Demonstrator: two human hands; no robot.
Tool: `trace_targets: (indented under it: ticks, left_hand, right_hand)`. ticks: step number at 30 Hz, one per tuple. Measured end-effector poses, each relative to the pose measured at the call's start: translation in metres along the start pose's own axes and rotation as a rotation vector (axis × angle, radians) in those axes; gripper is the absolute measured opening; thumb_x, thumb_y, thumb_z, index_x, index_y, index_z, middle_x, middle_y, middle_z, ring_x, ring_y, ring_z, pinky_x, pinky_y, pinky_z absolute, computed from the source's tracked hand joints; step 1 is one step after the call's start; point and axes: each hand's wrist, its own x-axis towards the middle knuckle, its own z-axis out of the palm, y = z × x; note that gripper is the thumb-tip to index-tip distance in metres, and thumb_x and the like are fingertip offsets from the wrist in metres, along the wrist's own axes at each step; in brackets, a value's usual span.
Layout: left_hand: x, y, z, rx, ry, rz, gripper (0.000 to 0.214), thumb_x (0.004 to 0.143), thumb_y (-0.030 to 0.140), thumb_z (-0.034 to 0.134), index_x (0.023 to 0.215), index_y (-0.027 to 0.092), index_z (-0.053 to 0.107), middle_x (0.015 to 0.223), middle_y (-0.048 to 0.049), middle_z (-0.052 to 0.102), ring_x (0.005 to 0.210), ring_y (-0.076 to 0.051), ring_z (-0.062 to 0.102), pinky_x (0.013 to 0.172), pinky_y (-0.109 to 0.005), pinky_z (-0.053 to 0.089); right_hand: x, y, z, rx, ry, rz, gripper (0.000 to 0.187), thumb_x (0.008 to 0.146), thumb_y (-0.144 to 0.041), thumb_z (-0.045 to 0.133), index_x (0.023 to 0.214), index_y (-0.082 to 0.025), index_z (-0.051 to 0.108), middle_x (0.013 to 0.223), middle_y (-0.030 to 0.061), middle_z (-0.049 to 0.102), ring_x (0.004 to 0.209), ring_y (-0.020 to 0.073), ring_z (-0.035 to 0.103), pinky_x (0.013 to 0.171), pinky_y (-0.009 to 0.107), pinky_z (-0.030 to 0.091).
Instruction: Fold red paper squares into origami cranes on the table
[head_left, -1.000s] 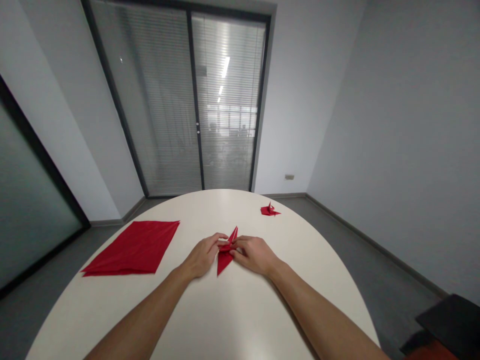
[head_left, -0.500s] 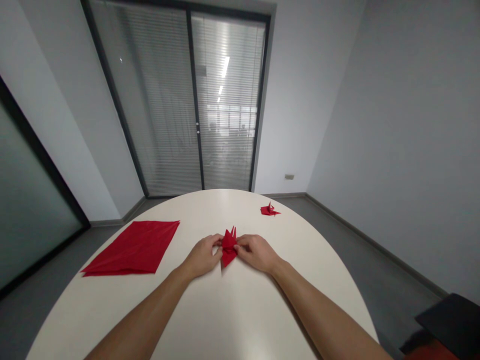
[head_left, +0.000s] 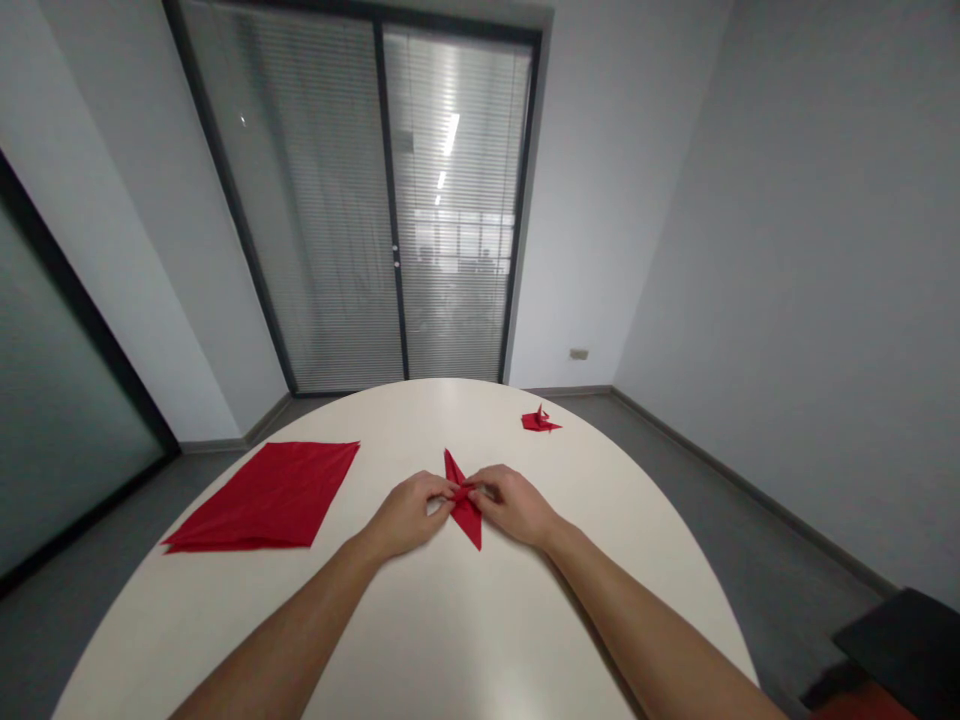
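In the head view, the left hand [head_left: 409,512] and the right hand [head_left: 517,506] are pinching a folded red paper [head_left: 469,518] from opposite sides, each grip clamped on its waist, presumably to steady it while leaving both points free. The paper is sitting around the middle of the desk [head_left: 405,640], one point facing far, the other near. Fingers are covering its centre, so the folds there are hard to tell. Red sheets [head_left: 270,500] are lying well apart on the left; a small folded red piece [head_left: 538,421] is resting far right. Neither is blocking the hands.
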Motion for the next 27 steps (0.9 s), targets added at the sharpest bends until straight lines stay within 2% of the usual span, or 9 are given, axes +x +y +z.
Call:
trace_targets:
  ticks: [5,8,13,19,23,27]
  left_hand:
    - [-0.002,0.004,-0.002,0.053,-0.014,0.067,0.020,0.090,0.021,0.058,0.099,0.023,0.077,0.109,-0.0051,0.074,0.105,-0.021,0.065,0.098,-0.033,0.049]
    - [-0.003,0.005,-0.002,0.076,-0.030,0.112,0.021,0.088,0.017,0.060,0.100,0.023,0.076,0.111,-0.0050,0.073,0.105,-0.020,0.064,0.097,-0.033,0.050]
    - [-0.001,0.005,-0.001,0.102,-0.042,0.099,0.022,0.090,0.016,0.062,0.104,0.024,0.076,0.111,-0.0028,0.073,0.106,-0.019,0.064,0.098,-0.033,0.049]
    - [0.000,0.008,-0.004,0.163,-0.055,0.096,0.018,0.093,0.019,0.063,0.102,0.026,0.076,0.110,-0.0006,0.075,0.106,-0.019,0.065,0.096,-0.032,0.050]
    - [-0.001,0.009,-0.004,0.213,-0.055,0.118,0.019,0.093,0.019,0.062,0.103,0.026,0.076,0.110,-0.0011,0.075,0.106,-0.019,0.065,0.096,-0.032,0.051]
    - [-0.001,0.008,-0.002,0.244,-0.040,0.126,0.019,0.092,0.016,0.062,0.101,0.025,0.076,0.110,-0.0016,0.074,0.107,-0.019,0.064,0.096,-0.033,0.051]
  right_hand:
    - [0.000,0.003,0.004,-0.019,0.042,0.120,0.026,0.087,-0.025,0.062,0.109,-0.021,0.075,0.096,0.0056,0.075,0.083,0.0191,0.063,0.077,0.029,0.047]
    - [0.001,0.003,0.004,-0.005,0.031,0.148,0.028,0.086,-0.022,0.059,0.108,-0.021,0.076,0.092,0.0049,0.075,0.078,0.0189,0.064,0.074,0.029,0.048]
    - [0.000,-0.003,0.002,0.129,0.057,0.112,0.040,0.084,-0.011,0.051,0.116,-0.021,0.073,0.112,0.0050,0.075,0.099,0.0195,0.068,0.090,0.030,0.050]
    - [0.001,-0.004,0.004,0.021,0.106,0.228,0.042,0.087,-0.021,0.056,0.127,-0.014,0.067,0.120,0.0121,0.073,0.109,0.0246,0.068,0.098,0.035,0.049]
    - [0.000,-0.004,0.003,0.087,0.076,0.247,0.039,0.094,-0.026,0.049,0.125,-0.015,0.069,0.121,0.0111,0.073,0.108,0.0234,0.069,0.098,0.034,0.050]
    - [-0.001,-0.009,0.000,0.174,0.091,0.205,0.040,0.100,-0.034,0.043,0.122,-0.018,0.071,0.121,0.0097,0.073,0.110,0.0234,0.069,0.101,0.036,0.048]
